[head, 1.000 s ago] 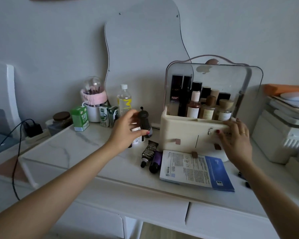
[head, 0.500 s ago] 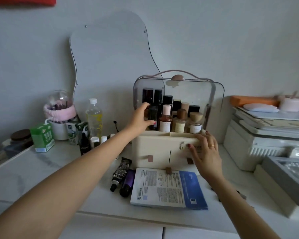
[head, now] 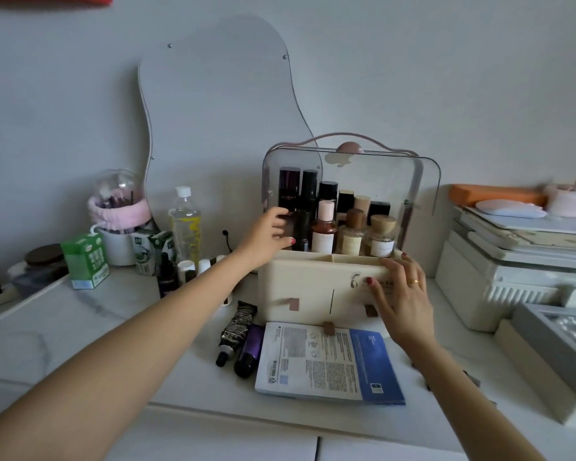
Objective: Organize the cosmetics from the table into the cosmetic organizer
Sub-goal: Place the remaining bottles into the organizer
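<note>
Cream plastic formed the body of the cosmetic organizer [head: 300, 287], which stood at the far middle of the table [head: 80, 327] with its clear lid [head: 379, 181] raised. A second before, we had seen the left hand [head: 268, 236] pick a small dark bottle [head: 301, 229] out of the cluster to the left; now that bottle stood in the organizer's left compartment, beside the pink-capped bottle [head: 325, 227]. The left hand lay at the bottle's side with fingers loosely curved, and we could not tell whether it still gripped it or had let go. The right hand [head: 401, 294] rested with straight fingers on the organizer's front right, holding nothing, seemingly to steady it. We judged one more item stowed, with more left. Just near the organizer lay two tubes [head: 240, 334] and a flat sheet-mask packet [head: 326, 361]; further left stood small bottles [head: 183, 271], a water bottle [head: 184, 224] and a green carton [head: 86, 261].
</note>
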